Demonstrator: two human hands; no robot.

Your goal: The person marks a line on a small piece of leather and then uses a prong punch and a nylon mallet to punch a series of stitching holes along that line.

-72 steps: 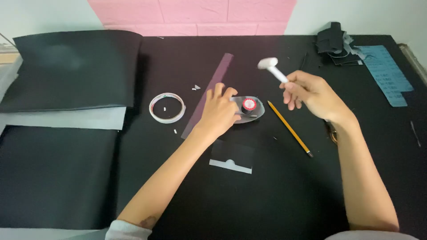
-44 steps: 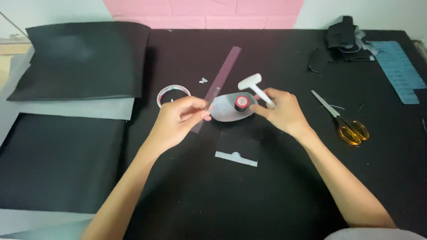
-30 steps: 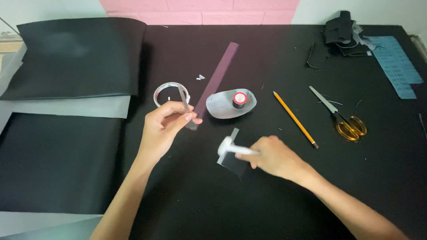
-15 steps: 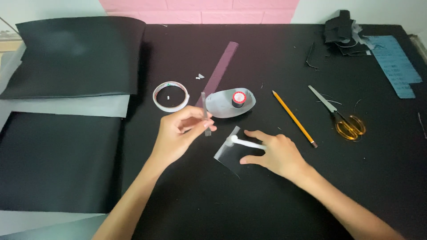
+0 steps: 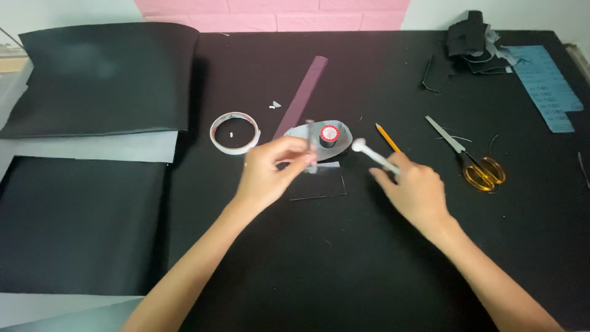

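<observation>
Hands above black card (image 5: 319,183): left hand (image 5: 267,172) pinches a pale strip (image 5: 311,147); right hand (image 5: 413,187) grips a white tool (image 5: 372,156). Strip not yet laid on card.

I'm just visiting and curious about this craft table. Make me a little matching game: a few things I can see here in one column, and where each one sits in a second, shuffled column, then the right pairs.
Things:
1. tape ring
2. scissors
3. white tool
4. folded dark cloth

Places:
A. far right corner of the table
B. held in the right hand
C. lying flat, right of the pencil
D. lying flat, just left of the left hand

Pairs: 1-D, 2-C, 3-B, 4-A
</observation>
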